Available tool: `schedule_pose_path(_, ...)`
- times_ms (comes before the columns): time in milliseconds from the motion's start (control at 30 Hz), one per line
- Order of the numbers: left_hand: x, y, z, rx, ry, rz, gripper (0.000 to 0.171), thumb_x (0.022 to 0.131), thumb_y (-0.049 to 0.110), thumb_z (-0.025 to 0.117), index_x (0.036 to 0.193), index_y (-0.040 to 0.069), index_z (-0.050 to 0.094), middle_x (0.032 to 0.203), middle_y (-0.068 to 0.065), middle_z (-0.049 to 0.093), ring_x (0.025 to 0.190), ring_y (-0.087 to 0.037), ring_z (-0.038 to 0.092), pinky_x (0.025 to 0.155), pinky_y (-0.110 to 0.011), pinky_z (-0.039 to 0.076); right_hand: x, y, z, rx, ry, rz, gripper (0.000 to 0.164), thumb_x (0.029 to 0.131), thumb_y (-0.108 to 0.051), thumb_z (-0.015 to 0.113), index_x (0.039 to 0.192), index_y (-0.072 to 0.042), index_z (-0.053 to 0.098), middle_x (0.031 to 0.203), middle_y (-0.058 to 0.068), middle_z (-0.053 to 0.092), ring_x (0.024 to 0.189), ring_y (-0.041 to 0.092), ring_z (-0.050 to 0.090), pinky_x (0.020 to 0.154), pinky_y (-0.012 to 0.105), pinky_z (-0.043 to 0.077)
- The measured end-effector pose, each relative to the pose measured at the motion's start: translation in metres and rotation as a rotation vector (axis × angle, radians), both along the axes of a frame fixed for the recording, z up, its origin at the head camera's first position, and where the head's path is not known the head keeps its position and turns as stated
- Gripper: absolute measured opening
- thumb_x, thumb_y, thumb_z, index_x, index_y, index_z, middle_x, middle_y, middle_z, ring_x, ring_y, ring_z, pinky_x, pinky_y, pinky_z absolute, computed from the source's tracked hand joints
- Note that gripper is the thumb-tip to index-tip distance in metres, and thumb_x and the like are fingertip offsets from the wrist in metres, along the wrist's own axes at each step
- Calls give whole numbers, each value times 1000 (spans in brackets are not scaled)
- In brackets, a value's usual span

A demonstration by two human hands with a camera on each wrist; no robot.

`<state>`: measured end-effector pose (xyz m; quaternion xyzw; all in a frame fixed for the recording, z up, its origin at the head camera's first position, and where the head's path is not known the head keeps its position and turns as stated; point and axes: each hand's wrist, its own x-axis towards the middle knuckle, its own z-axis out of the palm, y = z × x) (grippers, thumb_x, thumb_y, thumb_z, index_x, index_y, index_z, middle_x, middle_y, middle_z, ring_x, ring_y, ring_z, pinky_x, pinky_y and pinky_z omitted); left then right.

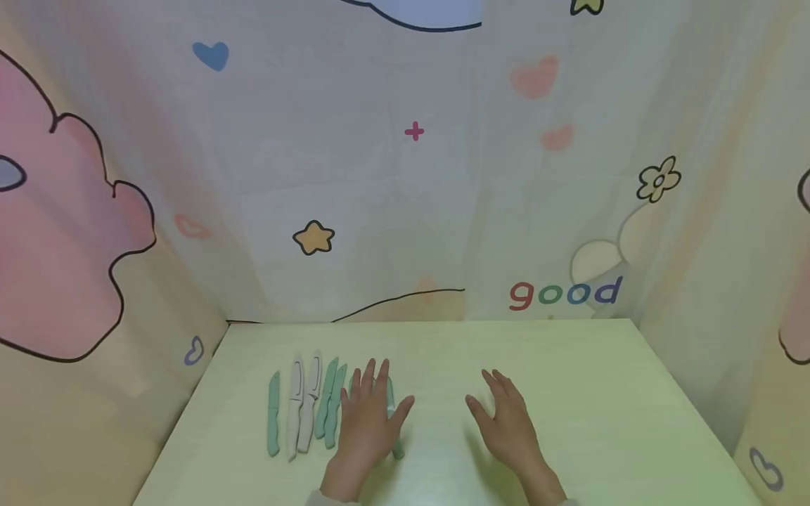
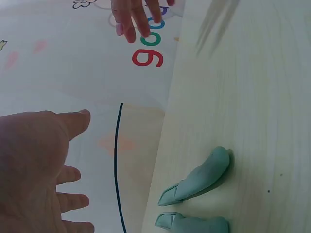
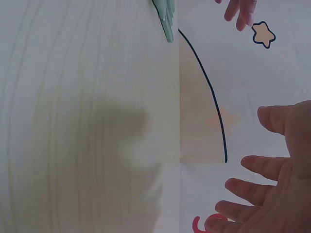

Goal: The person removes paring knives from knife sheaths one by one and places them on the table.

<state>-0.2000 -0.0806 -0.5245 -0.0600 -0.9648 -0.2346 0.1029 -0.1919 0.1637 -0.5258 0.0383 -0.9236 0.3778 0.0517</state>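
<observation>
My left hand (image 1: 367,429) hovers over the table with fingers spread and holds nothing. Beneath it, partly hidden, lies a green knife (image 1: 398,450); the left wrist view shows two such green knives (image 2: 204,177) side by side, below and to one side of that hand. To the left of the hand are a pair of green knives (image 1: 326,400), two whitish knives (image 1: 295,414) and a single green knife (image 1: 273,414), all roughly parallel with handles toward me. Farther right, my right hand (image 1: 511,429) is raised above the table, fingers apart, with nothing in it.
A pale wood-grain table (image 1: 588,393) spreads under both hands, its back edge meeting a printed cloth backdrop (image 1: 392,190). Cloth walls (image 1: 57,211) also stand along the left and right sides. The hands cast shadows on the tabletop.
</observation>
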Motion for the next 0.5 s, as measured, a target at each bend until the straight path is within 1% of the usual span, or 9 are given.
schedule_pose_path(67,3,-3,-2,73,-21,-11,79,94,60,49,154,15,23,157,-15,21,140,-38,8,108,-71,19,3,-4,-2,-70,-29,7,67,97,-52,51,148,-12,36,153,14,28,136,36,22,104,70,30)
schedule_pose_path(133,7,-5,-2,174,-53,-24,79,94,61,48,153,14,23,156,-15,21,139,-38,12,108,-70,22,6,-8,-4,-141,-54,10,66,96,-52,52,147,-13,38,152,13,30,134,36,26,103,70,31)
schedule_pose_path(233,11,-8,-1,337,-119,-40,81,93,64,46,154,16,23,156,-14,22,138,-36,17,108,-68,27,9,-14,-7,-232,-81,5,61,96,-49,55,145,-16,41,150,12,34,132,36,31,104,67,33)
schedule_pose_path(333,15,-10,1,481,-187,-35,81,92,65,45,154,18,22,156,-12,22,137,-35,20,106,-69,29,11,-20,-8,-311,-112,-4,57,95,-49,55,143,-19,43,148,12,36,130,37,33,103,64,37)
schedule_pose_path(400,17,-12,1,551,-217,-31,80,93,65,45,154,19,22,156,-13,22,137,-36,21,105,-71,27,11,-25,-9,-360,-131,-6,56,95,-49,56,142,-21,45,146,11,39,128,35,38,102,61,41)
schedule_pose_path(500,20,-14,1,626,-244,-19,79,92,65,45,153,18,24,155,-14,25,135,-38,25,103,-73,28,11,-32,-9,-405,-165,1,54,95,-49,57,140,-22,47,144,10,43,123,30,44,96,59,46)
